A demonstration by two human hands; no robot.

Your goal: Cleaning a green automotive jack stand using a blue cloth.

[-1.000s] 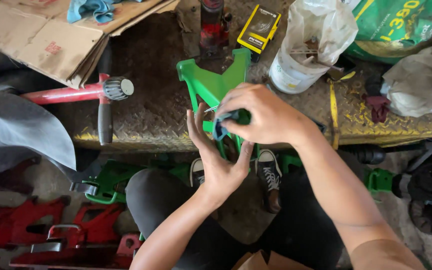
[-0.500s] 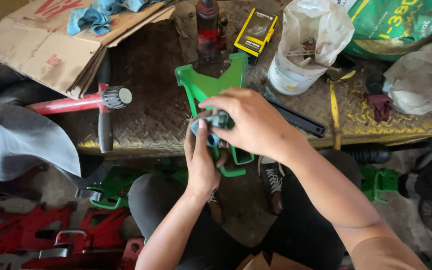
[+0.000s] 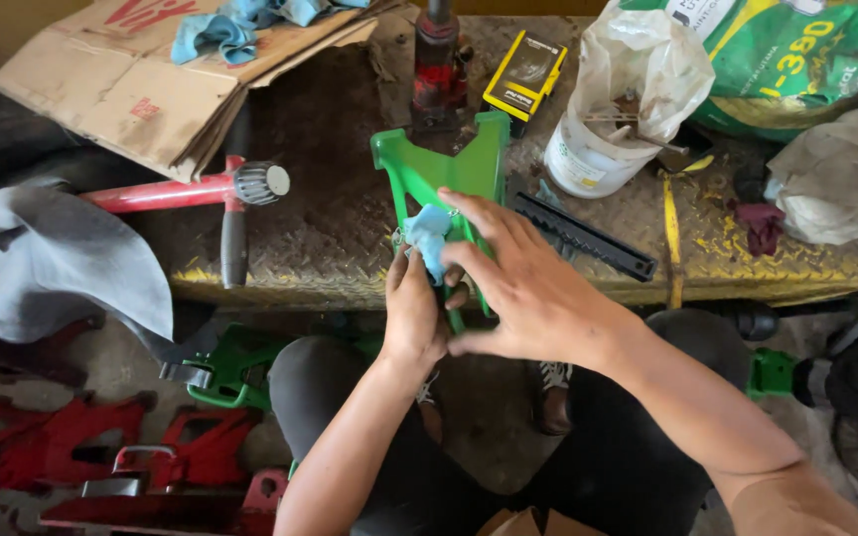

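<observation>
1. A green metal bracket (image 3: 449, 174), forked at its far end with two upright prongs, lies at the near edge of the bench, its narrow end reaching over the edge toward the person
2. A small light-blue rag (image 3: 429, 236) is bunched against the bracket's middle
3. The bench (image 3: 330, 238) is worn checker-plate with a chipped yellow near edge; flattened cardboard (image 3: 131, 94) with a second blue cloth lies at its far left corner, a red-handled tool (image 3: 191, 189) near the left end, a yellow box (image 3: 523, 84) and a white tub (image 3: 588, 159) in a plastic bag further back, a black bar (image 3: 578, 233) just right of the bracket
4. The floor below is grimy, with red metal frames (image 3: 81, 447) at the left
5. The left hand (image 3: 414, 313) is curled around the bracket's narrow end, fingers closed on it just below the rag
6. The right hand (image 3: 523, 283) lies over the bracket with fingers extended and close together, fingertips pressing the rag against the metal
</observation>
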